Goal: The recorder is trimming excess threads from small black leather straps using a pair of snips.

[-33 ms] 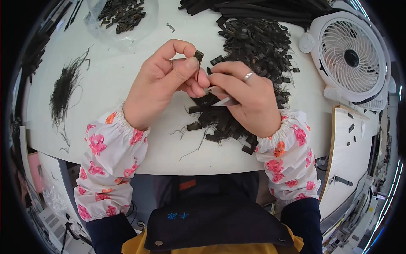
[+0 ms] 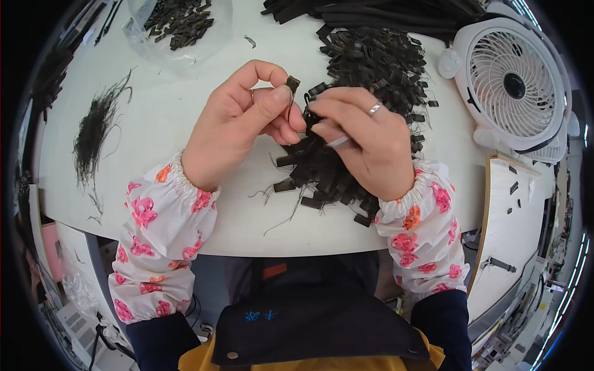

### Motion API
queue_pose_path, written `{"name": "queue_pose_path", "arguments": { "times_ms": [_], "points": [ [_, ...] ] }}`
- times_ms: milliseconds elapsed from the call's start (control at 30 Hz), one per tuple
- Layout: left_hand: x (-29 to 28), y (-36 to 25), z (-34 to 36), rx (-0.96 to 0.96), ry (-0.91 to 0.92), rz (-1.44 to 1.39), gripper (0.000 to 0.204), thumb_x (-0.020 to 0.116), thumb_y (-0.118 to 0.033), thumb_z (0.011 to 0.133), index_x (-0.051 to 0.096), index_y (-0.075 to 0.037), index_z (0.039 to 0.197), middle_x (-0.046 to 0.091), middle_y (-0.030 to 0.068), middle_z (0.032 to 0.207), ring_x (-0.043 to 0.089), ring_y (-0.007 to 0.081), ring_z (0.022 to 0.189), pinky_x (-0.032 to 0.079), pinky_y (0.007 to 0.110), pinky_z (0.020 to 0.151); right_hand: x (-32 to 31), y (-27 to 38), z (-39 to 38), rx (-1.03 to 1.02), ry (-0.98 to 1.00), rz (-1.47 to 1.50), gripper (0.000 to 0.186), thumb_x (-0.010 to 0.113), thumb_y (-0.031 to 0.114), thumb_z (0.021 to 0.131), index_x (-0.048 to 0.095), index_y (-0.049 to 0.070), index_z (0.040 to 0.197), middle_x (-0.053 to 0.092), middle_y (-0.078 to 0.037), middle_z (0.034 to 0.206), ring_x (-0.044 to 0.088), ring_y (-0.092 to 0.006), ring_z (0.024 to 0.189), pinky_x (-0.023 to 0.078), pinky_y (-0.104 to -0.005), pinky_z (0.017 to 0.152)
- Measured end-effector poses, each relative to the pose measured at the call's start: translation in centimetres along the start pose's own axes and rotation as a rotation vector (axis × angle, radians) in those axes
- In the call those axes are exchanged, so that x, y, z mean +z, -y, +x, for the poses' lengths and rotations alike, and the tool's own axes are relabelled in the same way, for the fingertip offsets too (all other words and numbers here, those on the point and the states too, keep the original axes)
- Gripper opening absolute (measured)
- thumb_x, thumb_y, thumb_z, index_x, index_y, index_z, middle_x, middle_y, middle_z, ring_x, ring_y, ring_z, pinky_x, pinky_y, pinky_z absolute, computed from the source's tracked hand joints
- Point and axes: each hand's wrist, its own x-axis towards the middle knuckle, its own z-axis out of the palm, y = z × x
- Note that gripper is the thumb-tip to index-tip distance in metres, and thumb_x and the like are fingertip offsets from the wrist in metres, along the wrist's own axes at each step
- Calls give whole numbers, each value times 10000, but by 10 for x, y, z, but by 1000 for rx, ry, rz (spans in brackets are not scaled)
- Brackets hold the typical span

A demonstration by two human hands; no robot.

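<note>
My left hand pinches a small black strap piece between thumb and forefinger, with loose threads hanging from it. My right hand, with a ring on one finger, is closed around a small silver tool. Its fingertips touch the left hand's thumb just beside the piece. Both hands hover above a heap of similar black strap pieces on the white table. Floral sleeve covers are on both forearms.
A clear bag of black pieces lies at the back left. A tuft of cut black threads sits at the left. Long black straps run along the back. A white fan stands at the right, above a white board.
</note>
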Motion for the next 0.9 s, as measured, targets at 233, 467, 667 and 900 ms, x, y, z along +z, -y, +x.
{"name": "queue_pose_path", "arguments": {
  "times_ms": [233,467,667,900],
  "points": [
    [8,1,-2,-82,-54,-5,142,486,-185,941,455,-62,1004,608,52,722,576,99,610,471,215,595,-9,7,7,140,-16,-114,365,740,170,658,578,78,972,540,-38,671,555,-191,506,429,-275,430],
    [9,2,-1,-87,-71,-10,109,472,-148,940,452,-51,984,609,65,724,578,106,603,471,214,584,-4,4,8,-12,-28,-277,322,714,122,643,588,82,936,486,-29,647,517,-189,497,410,-291,443],
    [13,2,-2,-102,-47,-10,97,459,-127,940,450,-41,984,600,67,730,576,109,607,475,218,590,-4,6,9,-41,-17,-264,306,703,102,648,586,73,929,474,-28,636,526,-179,506,420,-285,446],
    [7,6,-1,-136,-8,-2,128,490,-123,919,471,-8,971,616,83,739,593,108,621,485,212,585,-11,13,8,271,53,117,247,658,17,673,599,49,912,569,-61,696,593,-211,589,464,-285,495]
  ]
}}
